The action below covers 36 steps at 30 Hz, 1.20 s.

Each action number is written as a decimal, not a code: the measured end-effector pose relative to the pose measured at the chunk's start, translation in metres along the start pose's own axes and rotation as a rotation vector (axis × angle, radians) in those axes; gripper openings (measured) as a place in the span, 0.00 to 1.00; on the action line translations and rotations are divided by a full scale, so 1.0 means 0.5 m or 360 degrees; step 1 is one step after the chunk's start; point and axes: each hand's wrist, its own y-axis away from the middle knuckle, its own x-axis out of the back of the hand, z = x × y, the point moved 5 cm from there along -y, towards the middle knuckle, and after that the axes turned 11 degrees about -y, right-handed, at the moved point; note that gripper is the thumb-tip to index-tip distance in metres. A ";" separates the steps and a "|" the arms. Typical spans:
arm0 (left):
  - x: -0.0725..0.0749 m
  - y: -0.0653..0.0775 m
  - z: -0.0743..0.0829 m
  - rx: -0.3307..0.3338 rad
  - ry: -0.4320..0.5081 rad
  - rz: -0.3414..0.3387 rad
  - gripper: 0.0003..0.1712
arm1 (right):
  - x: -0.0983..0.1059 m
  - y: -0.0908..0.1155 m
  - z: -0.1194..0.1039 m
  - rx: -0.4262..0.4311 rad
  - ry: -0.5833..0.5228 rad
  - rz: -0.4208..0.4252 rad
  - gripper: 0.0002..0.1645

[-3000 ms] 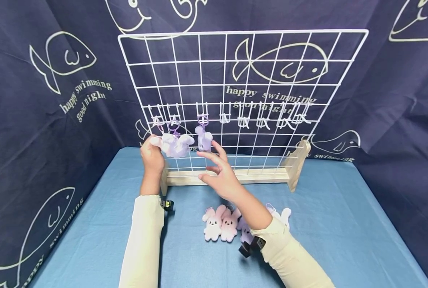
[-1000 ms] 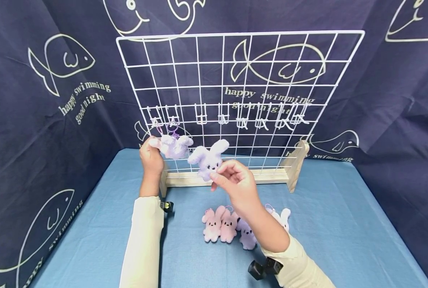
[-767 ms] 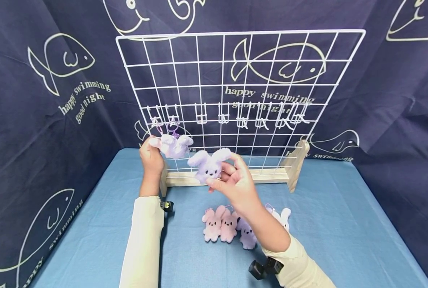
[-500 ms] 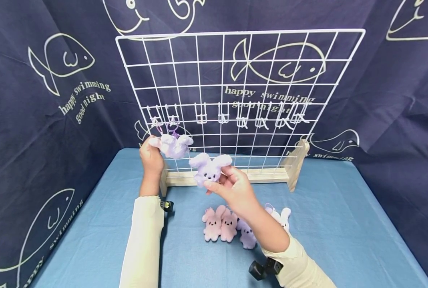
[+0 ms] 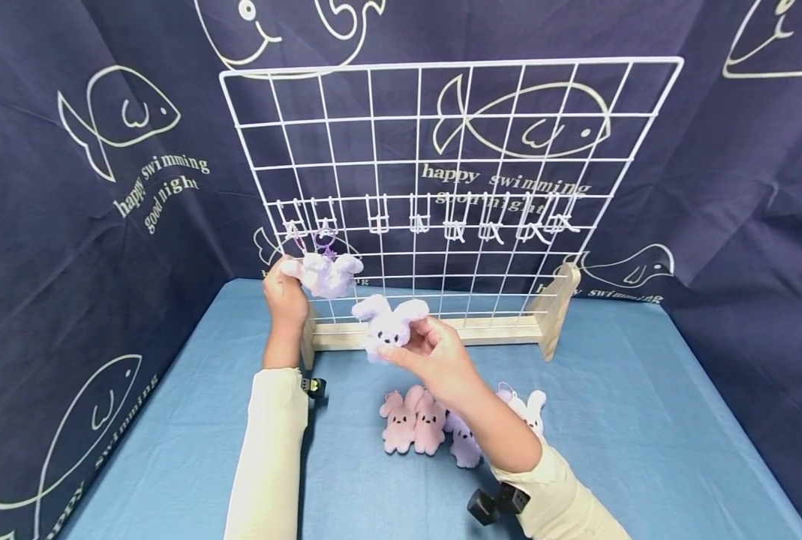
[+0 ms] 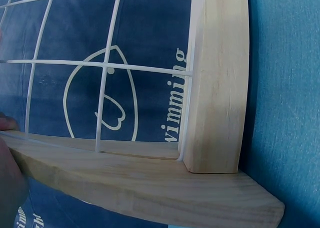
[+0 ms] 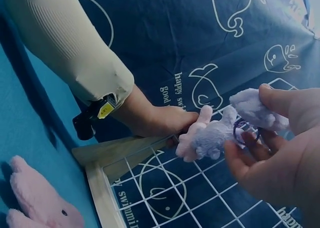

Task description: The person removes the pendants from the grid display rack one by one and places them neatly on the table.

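Note:
In the head view, my right hand pinches a lavender plush bunny keychain by its body, in front of the rack's lower part. Its purple ring shows near the fingers in the right wrist view. My left hand grips the left wooden stand of the white wire grid rack; part of the hand appears at the edge of the left wrist view. Beside it, another lavender bunny and a pink bunny hang from the two leftmost hooks.
Two pink bunnies, a lavender bunny and a white bunny lie on the blue cloth; my right forearm partly covers the last two. Several bare white hooks line the rack. A dark fish-print curtain surrounds everything.
Three seconds ago the lavender bunny hung on the third hook beside my open right hand. Now that hand holds it off the hook, lower and nearer. My left hand has stayed put.

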 end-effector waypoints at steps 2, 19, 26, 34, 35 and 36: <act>-0.002 -0.001 -0.017 0.0003 -0.0012 0.0000 0.53 | 0.000 -0.002 0.004 -0.0005 -0.0019 -0.0021 0.24; -0.007 -0.003 -0.052 0.0004 -0.0014 -0.0005 0.53 | 0.010 -0.006 0.033 -0.0131 0.0086 -0.0076 0.23; 0.000 0.001 0.003 -0.0011 0.0019 -0.0010 0.54 | 0.009 -0.010 0.053 -0.0130 0.0196 -0.0151 0.21; 0.003 0.001 0.007 -0.0022 -0.0006 -0.0004 0.54 | 0.008 -0.014 0.079 -0.0225 0.0281 -0.0207 0.19; 0.003 0.001 0.006 -0.0023 -0.0008 -0.0003 0.54 | 0.008 -0.015 0.083 -0.0243 0.0280 -0.0218 0.20; 0.003 0.001 0.005 -0.0027 -0.0008 -0.0003 0.54 | 0.008 -0.015 0.086 -0.0245 0.0294 -0.0232 0.22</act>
